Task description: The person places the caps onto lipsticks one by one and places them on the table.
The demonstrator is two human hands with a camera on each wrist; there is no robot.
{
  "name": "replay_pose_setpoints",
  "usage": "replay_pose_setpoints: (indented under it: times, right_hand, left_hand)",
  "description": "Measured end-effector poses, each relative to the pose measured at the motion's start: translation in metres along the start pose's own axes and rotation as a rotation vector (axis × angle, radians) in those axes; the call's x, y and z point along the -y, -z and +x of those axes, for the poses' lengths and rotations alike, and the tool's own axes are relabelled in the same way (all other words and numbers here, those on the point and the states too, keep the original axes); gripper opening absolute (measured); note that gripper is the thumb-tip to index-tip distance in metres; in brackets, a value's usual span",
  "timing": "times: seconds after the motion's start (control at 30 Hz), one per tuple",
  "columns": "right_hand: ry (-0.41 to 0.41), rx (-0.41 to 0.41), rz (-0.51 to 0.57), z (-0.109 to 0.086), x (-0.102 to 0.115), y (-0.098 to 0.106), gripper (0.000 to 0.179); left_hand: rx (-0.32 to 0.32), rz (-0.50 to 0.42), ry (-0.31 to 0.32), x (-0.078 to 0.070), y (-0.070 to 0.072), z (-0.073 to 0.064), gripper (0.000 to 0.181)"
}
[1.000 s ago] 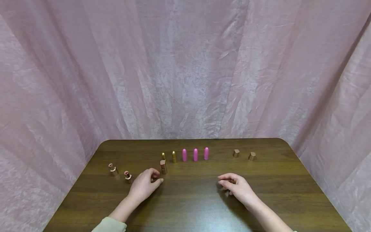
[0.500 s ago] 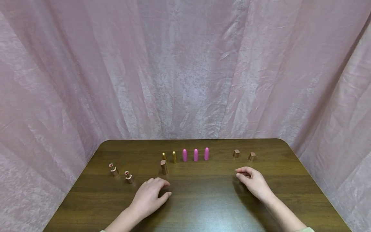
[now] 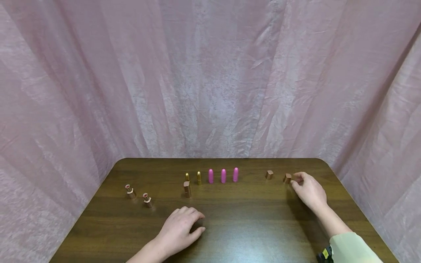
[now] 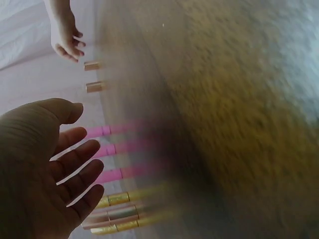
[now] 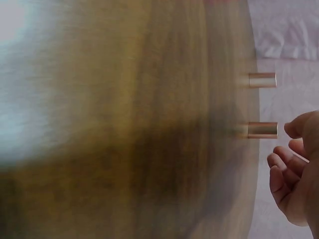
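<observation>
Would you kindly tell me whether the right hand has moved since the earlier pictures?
Yes, the right hand has moved forward and right, away from the pink tubes, to beside the rightmost copper cap.

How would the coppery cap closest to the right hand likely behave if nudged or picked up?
The coppery cap looks rigid, judging by its metallic sheen. Its flat-sided shape probably makes it slow to roll. The smooth, glossy surface could feel slippery.

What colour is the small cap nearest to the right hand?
The small cap is a shiny copper-pink, like rose gold; the right wrist view shows it best.
</observation>
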State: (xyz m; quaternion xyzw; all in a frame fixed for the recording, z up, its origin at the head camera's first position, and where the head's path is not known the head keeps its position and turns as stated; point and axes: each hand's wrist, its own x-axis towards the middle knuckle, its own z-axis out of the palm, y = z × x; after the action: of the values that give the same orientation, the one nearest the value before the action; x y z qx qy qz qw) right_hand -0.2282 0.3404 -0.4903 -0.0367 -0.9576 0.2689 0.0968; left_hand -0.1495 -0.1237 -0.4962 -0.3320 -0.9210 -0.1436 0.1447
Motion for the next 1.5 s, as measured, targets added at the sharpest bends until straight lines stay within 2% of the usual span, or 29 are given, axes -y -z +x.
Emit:
replay_pose_setpoints:
  times: [0.2, 0.33, 0.7, 0.9, 1.0, 1.13, 1.27, 1.5]
  right_hand:
    - [-0.059, 0.108, -0.037, 0.019, 0.001, -0.007, 0.05]
    - [-0.074, 0.145, -0.048, 0.027, 0.003, -0.012, 0.048]
    - [-0.092, 0.15, -0.09, 0.035, 0.004, -0.013, 0.033]
    - [-0.088, 0.135, -0.055, 0.031, 0.004, -0.014, 0.029]
    - [-0.053, 0.104, -0.021, 0.024, 0.008, -0.016, 0.032]
    - [0.006, 0.064, 0.072, 0.009, 0.018, -0.017, 0.034]
    - [0.025, 0.065, 0.25, -0.009, 0.035, -0.023, 0.035]
    - [-0.093, 0.162, 0.684, -0.041, 0.07, -0.038, 0.041]
  left_hand:
    - [0.017, 0.003, -0.049, -0.007, -0.005, 0.004, 0.027]
    - [0.047, 0.003, -0.065, -0.012, -0.008, 0.007, 0.028]
    - [0.066, 0.013, -0.081, -0.02, -0.014, 0.013, 0.028]
    - [0.065, 0.008, -0.083, -0.02, -0.015, 0.014, 0.029]
    - [0.052, 0.008, -0.078, -0.019, -0.015, 0.014, 0.03]
    - [0.044, -0.008, -0.068, -0.017, -0.014, 0.014, 0.031]
    - [0.055, -0.026, -0.04, -0.014, -0.013, 0.015, 0.031]
    - [0.069, -0.06, 0.001, -0.011, -0.011, 0.018, 0.03]
